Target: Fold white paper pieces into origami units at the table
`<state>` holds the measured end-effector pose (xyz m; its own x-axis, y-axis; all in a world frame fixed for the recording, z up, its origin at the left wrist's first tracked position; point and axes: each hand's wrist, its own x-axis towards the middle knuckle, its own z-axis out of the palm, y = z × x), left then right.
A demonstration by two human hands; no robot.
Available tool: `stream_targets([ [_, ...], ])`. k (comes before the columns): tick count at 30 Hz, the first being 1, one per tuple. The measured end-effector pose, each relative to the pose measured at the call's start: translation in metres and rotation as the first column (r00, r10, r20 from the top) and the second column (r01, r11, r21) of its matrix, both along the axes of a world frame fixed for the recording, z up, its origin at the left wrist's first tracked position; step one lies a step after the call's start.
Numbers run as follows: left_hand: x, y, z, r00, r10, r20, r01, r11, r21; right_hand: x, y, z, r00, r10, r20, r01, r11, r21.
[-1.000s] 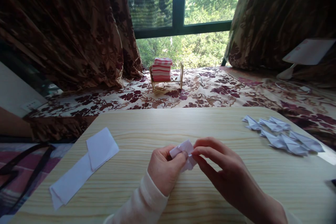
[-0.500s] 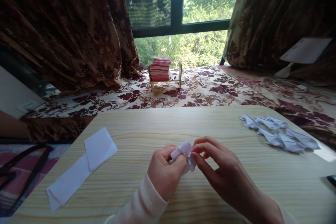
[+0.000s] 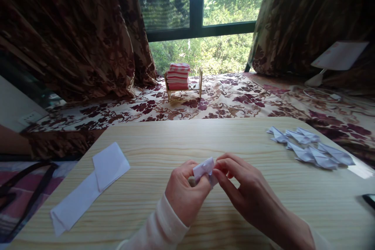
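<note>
Above the middle of the wooden table, a small piece of folded white paper (image 3: 203, 167) is held between both hands. My left hand (image 3: 186, 191) is closed on it, the thumb pressed across its near side. At its right edge, my right hand (image 3: 243, 181) pinches the paper between thumb and fingertips. My fingers hide part of the folds. To the left lie white paper sheets: a folded square piece (image 3: 111, 166) rests over the end of a long folded strip (image 3: 77, 203). Several pointed folded paper pieces (image 3: 313, 150) lie grouped at the far right.
The pale wooden table (image 3: 164, 136) stands before a ledge covered in floral cloth (image 3: 234, 93). On the ledge are a small wooden rack (image 3: 200, 84) with folded pink striped cloths (image 3: 178, 76) and a lamp (image 3: 340, 54). A dark object (image 3: 369, 199) sits at the table's right edge.
The folded paper between my hands has turned slightly, and less of its lower part shows. Both hands stay nearly in place, still gripping it.
</note>
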<state>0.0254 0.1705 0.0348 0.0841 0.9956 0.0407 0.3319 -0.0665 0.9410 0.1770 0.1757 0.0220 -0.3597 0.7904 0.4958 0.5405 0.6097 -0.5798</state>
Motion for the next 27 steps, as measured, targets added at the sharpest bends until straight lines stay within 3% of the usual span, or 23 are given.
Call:
stream_targets([
  [10,-0.001,0.001,-0.002,0.997,0.016,0.077,-0.007,0.993,-0.114,-0.001,-0.001,0.002,0.999,-0.001,0.038,0.001,1.0,0.009],
  [19,-0.001,0.002,-0.001,0.99,0.02,0.141,0.002,0.988,-0.154,-0.001,-0.003,0.011,0.989,-0.04,0.144,0.006,0.974,0.228],
  [27,-0.002,0.003,-0.003,0.998,-0.009,0.064,0.015,0.996,-0.094,-0.003,-0.002,0.008,0.992,-0.006,0.124,-0.015,0.986,0.165],
])
